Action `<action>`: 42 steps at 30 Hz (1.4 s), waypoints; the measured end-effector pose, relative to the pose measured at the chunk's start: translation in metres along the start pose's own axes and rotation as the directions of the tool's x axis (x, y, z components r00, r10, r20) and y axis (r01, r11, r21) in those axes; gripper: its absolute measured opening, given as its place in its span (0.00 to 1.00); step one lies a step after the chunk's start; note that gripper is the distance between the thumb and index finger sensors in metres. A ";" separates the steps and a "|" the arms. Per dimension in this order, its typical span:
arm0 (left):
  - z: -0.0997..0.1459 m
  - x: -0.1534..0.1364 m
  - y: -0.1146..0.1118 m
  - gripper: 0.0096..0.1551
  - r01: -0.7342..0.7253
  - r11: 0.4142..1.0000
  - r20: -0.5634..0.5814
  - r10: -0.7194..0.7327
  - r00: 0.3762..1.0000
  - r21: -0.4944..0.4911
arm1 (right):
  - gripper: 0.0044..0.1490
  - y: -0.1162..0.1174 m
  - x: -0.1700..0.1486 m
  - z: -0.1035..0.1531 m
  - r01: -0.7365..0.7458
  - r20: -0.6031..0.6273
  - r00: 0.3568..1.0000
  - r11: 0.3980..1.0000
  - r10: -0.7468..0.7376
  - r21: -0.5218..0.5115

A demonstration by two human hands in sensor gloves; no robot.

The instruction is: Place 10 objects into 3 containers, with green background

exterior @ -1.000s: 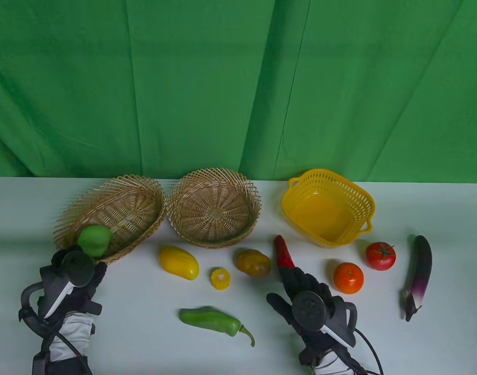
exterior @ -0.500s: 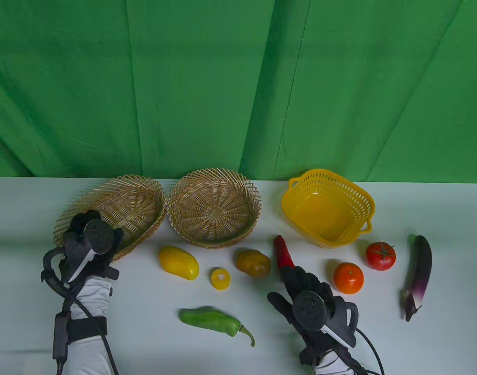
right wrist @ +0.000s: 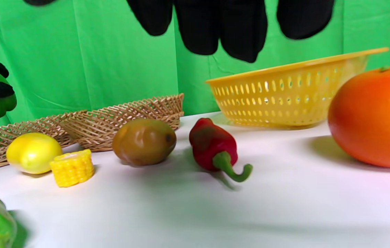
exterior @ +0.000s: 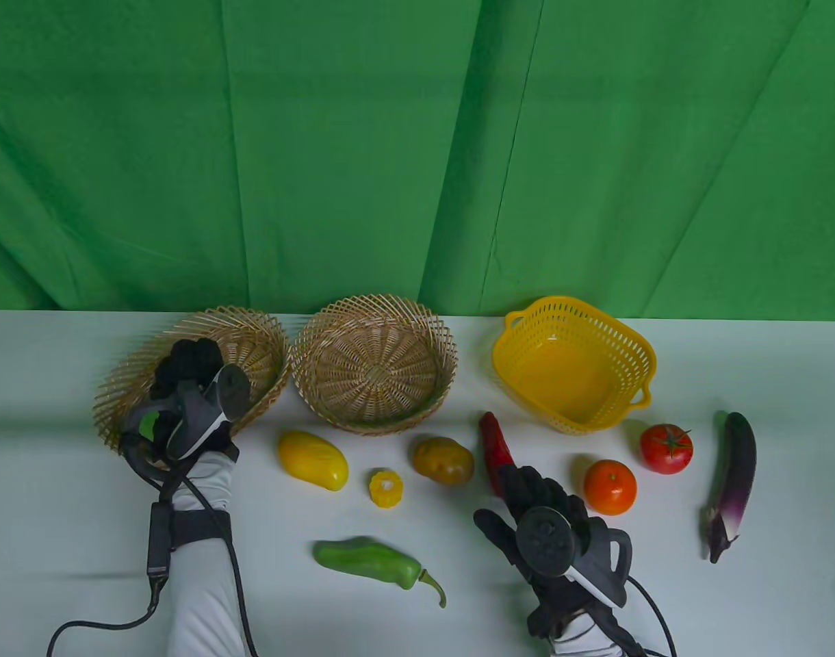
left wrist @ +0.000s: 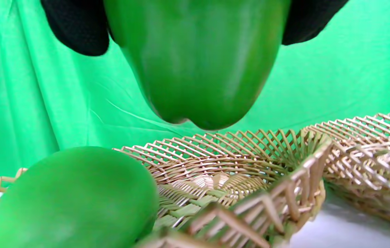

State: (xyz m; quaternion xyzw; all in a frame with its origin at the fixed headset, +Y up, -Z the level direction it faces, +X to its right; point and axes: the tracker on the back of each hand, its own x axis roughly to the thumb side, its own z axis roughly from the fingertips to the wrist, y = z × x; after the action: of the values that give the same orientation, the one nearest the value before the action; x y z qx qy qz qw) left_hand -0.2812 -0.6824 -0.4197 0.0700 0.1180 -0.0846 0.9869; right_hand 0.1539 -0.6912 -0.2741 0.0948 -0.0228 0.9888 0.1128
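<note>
left hand (exterior: 191, 393) moved over oval basket (exterior: 253, 335), gripping green pepper (left wrist: 195, 62).

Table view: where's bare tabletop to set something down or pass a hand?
Free: the front strip between the long green pepper and the left hand; the far-right corner behind the eggplant. Crowded: the row from the yellow mango to the tomato, where the right hand sits.

Both hands, left (exterior: 185, 373) and right (exterior: 527, 496), wear black mesh gloves. Grey disc-topped trackers with white stripes sit on their backs; black cables trail along white sleeves, the left strapped.
</note>
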 end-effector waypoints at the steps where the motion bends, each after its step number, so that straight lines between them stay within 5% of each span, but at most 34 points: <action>1: -0.001 0.001 -0.002 0.51 0.006 1.000 0.007 -0.005 1.000 -0.012 | 0.51 0.000 0.000 0.000 -0.002 0.000 1.000 1.000 0.002 0.001; 12: 0.000 0.006 -0.014 0.51 0.032 0.995 0.029 -0.029 0.999 -0.099 | 0.51 0.000 0.000 0.000 -0.001 0.004 1.000 1.000 0.001 0.003; 29: 0.040 0.019 0.003 0.49 -0.132 0.991 0.267 0.120 0.956 0.029 | 0.51 0.003 -0.006 -0.003 0.010 -0.013 1.000 1.000 -0.009 0.011; 34: 0.063 0.033 0.007 0.48 -0.204 0.979 0.386 0.178 0.905 0.026 | 0.51 0.003 -0.007 -0.003 0.013 -0.016 1.000 1.000 -0.013 0.015; 42: 0.118 0.066 0.000 0.46 -0.378 0.921 0.598 0.358 0.717 -0.098 | 0.51 0.002 -0.007 -0.002 0.021 -0.014 1.000 1.000 -0.021 0.017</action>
State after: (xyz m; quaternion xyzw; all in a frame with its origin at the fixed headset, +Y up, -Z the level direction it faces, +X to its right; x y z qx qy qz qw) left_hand -0.1921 -0.7107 -0.3222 0.0765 -0.2208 0.0934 0.9678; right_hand 0.1597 -0.6946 -0.2776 0.0891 -0.0125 0.9884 0.1227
